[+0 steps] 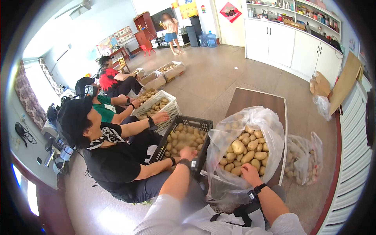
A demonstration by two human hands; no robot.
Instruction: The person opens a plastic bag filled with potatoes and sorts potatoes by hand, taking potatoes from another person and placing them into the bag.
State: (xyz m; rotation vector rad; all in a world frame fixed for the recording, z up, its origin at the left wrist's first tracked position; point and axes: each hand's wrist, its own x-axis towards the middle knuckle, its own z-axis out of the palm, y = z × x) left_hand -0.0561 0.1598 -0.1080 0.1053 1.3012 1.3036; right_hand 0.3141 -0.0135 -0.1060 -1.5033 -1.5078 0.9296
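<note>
My left hand [188,153] is over the near edge of a black plastic crate [207,124] full of potatoes [182,138]. Its fingers are partly hidden and blurred, so their grip is unclear. My right hand [251,175] reaches into a large clear plastic bag [219,147], its bent fingers closed at a potato [255,164] on the near side of the pile. The bag stands open, with many potatoes [248,157] heaped inside. Both of my wrists wear dark bands.
A brown low table [254,100] lies under the bag. Another clear bag of potatoes [299,166] stands on the floor at right. At left, a person in black [111,164] sits beside the black crate; a white crate [171,102] stands beyond. Other seated people are farther back.
</note>
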